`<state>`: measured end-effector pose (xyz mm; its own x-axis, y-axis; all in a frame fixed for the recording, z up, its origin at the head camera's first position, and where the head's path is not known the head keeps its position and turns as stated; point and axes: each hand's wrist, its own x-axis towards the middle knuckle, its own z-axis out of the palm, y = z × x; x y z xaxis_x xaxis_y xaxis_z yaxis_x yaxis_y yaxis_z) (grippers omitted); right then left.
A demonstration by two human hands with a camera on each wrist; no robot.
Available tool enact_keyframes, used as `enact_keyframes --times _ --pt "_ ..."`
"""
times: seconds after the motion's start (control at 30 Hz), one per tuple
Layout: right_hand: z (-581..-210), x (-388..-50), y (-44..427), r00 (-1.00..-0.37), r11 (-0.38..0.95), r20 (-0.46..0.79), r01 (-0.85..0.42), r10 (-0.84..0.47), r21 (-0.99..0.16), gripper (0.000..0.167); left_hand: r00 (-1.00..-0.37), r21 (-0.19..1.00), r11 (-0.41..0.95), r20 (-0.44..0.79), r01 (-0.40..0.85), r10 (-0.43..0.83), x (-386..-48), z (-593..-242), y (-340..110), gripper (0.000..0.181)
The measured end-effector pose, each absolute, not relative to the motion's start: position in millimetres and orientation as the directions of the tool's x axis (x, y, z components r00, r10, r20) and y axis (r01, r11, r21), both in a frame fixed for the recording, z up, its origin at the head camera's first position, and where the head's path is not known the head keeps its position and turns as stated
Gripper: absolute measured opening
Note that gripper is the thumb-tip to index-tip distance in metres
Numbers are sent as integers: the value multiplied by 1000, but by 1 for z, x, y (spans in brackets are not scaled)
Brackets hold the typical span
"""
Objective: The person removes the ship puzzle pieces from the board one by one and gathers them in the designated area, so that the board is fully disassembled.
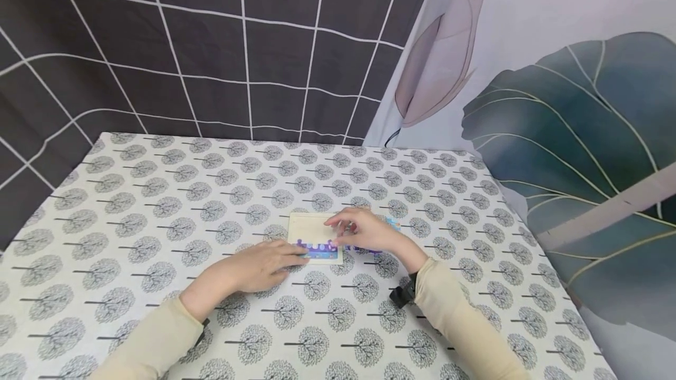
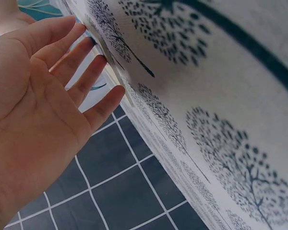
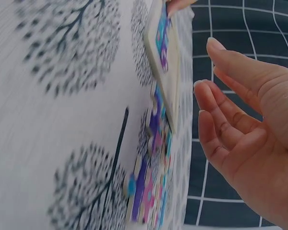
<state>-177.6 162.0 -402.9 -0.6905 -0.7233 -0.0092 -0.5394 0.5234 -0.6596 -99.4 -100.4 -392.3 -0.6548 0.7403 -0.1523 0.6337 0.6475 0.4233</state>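
A shallow cream puzzle tray [image 1: 306,224] lies on the table, with joined purple and blue jigsaw pieces [image 1: 322,253] along its near side. My left hand [image 1: 264,264] reaches the tray's near left corner, its fingertips resting on the pieces there. Extended, slightly spread fingers show on the left hand [image 2: 48,96] in the left wrist view. Over the right part of the tray hovers my right hand [image 1: 367,230]. In the right wrist view that hand [image 3: 249,120] has loosely bent fingers, apart from the tray [image 3: 156,52], with nothing between thumb and fingers.
Loose jigsaw pieces [image 3: 149,187] in purple, pink and blue lie beside the tray on its right, partly hidden by the right hand in the head view. A tree-print cloth [image 1: 211,160] covers the table. A dark grid curtain [image 1: 206,46] hangs behind it.
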Motion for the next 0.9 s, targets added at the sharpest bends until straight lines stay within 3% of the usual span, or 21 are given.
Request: enact_keyframes --times 0.57,0.9 --pt "-408 -177 128 -609 518 -132 -518 -782 -680 53 -642 369 636 -125 678 757 -100 -394 -99 43" --pt "-406 -178 112 -592 544 -182 -519 -785 -660 57 -652 384 648 -140 658 746 -100 -395 -100 43"
